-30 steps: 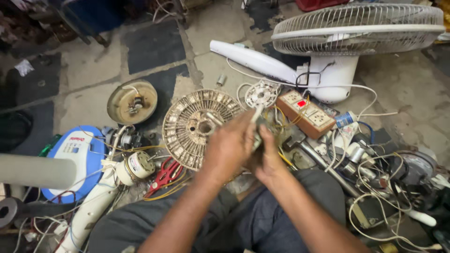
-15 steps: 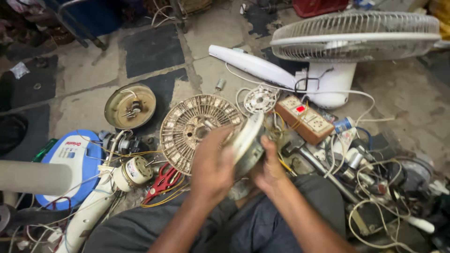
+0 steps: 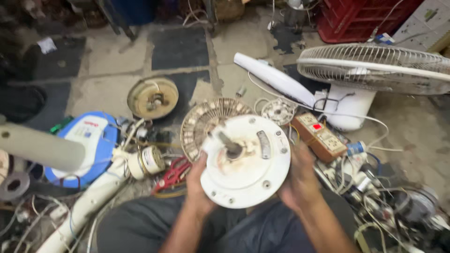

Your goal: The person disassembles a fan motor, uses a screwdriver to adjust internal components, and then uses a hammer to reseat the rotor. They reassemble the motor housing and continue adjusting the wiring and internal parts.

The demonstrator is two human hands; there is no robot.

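Observation:
Both hands hold a round white motor cover (image 3: 248, 164) with a metal shaft at its centre, its flat face turned up toward me. My left hand (image 3: 197, 180) grips its left rim. Its right rim rests in my right hand (image 3: 297, 180). Behind the cover, on the floor, lies a round slotted metal rotor disc (image 3: 201, 119), partly hidden by it.
A white fan grille (image 3: 375, 68) on its base stands at the right, with an orange power strip (image 3: 321, 136) beside it. A tan round disc (image 3: 153, 97), a blue-and-white housing (image 3: 91, 136), red pliers (image 3: 173, 173) and tangled wires (image 3: 384, 197) crowd the floor.
The cover was held edge-on between my hands; it has been turned so its round face points up and lifted closer to the camera.

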